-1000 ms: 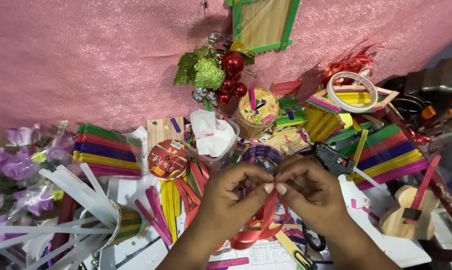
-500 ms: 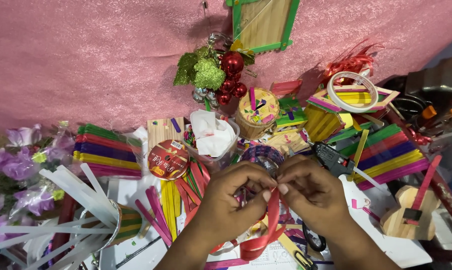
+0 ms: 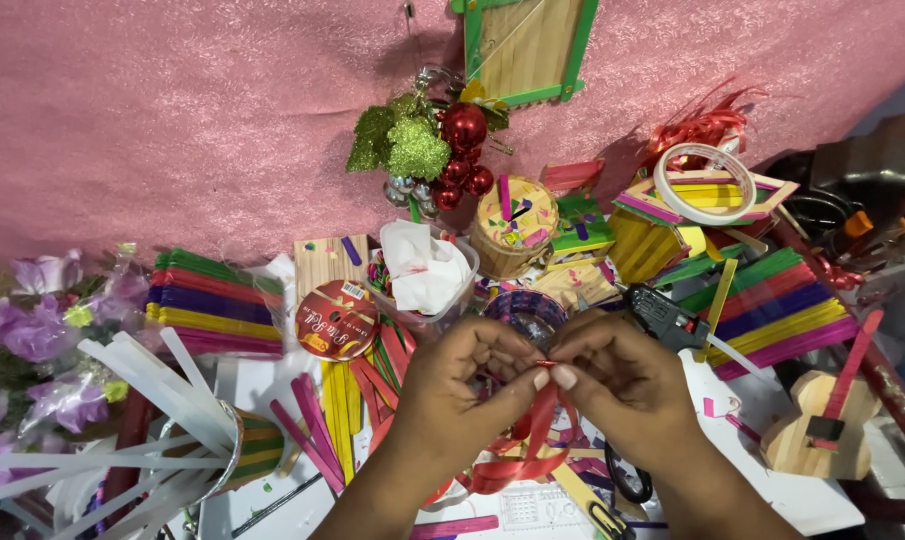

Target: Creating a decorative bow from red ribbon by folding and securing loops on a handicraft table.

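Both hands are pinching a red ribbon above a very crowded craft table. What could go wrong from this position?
1. The red ribbon is pinched only at the fingertips of the left hand and right hand; it might slip and the fold come undone.
2. Its loose loop hangs low over the coloured sticks and could snag.
3. The glue gun lies just beside the right hand; a wrist could bump it.

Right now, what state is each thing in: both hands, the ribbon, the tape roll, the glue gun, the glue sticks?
Left hand: pinching the red ribbon at its top.
Right hand: pinching the same spot.
Red ribbon: looped, hanging below the fingers.
Tape roll: lying flat on a stick frame.
Glue gun: lying down, unheld.
Glue sticks: standing splayed in a cup.
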